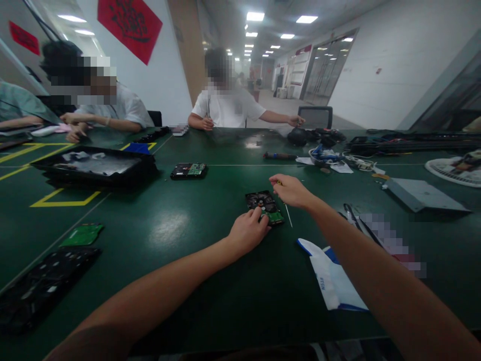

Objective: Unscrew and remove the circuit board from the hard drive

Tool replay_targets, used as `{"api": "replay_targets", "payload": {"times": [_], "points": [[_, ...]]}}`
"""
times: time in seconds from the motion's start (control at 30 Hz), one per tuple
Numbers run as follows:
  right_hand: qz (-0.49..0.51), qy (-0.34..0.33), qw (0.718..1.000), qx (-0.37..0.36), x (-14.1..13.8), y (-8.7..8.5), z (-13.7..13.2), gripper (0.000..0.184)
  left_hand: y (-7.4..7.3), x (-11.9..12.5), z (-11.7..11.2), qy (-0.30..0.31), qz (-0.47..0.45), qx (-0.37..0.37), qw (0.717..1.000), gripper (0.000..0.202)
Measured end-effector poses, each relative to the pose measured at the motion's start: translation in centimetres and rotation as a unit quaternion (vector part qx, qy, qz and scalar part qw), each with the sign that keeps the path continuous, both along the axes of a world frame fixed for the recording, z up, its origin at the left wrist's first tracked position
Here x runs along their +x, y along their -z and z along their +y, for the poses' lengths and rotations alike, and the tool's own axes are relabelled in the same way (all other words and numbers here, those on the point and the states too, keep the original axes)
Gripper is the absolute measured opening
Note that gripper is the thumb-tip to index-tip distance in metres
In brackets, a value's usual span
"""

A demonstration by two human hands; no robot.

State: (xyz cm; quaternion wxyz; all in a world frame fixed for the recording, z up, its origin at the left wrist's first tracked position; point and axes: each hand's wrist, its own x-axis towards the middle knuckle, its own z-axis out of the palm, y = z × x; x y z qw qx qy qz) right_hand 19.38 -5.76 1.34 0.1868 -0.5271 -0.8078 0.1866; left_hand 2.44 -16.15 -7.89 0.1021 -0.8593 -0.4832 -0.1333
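A hard drive (262,200) with a green circuit board lies on the green table in front of me. My left hand (250,228) holds it by its near left side, fingers bent over the edge and partly hiding it. Just right of the drive, my right hand (287,189) is closed around a screwdriver (288,215). Its thin shaft points down toward the table, apart from the drive, and a bit of yellow handle shows between the fingers. A second hard drive (189,170) rests farther back on the left.
At left stand black trays (93,168), a loose green circuit board (81,234) and a black drive-like part (45,286). A white-blue packet (330,276) and metal box (424,193) lie right. Across the table, a person (229,108) reaches toward cables (326,135); other people sit left.
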Motion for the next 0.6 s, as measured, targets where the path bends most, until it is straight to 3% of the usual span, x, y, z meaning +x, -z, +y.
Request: {"api": "replay_targets", "payload": {"times": [0.23, 0.33, 0.47, 0.6], "points": [[0.089, 0.040, 0.989, 0.108, 1.0, -0.5, -1.0, 0.037, 0.9, 0.2, 1.4, -0.002, -0.034, -0.014, 0.999, 0.033], [0.158, 0.047, 0.977, 0.133, 1.3, 0.0, -1.2, 0.041, 0.8, -0.4, 1.0, -0.007, -0.062, -0.017, 0.998, 0.047], [0.244, 0.026, 0.958, 0.146, 1.2, 0.4, -2.4, 0.046, -0.4, -0.9, 0.4, -0.006, -0.115, 0.024, 0.993, 0.066], [0.266, 0.003, 0.955, 0.129, 0.2, -0.1, -4.7, 0.043, -2.7, -0.6, 0.7, -0.009, -0.213, 0.060, 0.975, 0.065]]}}
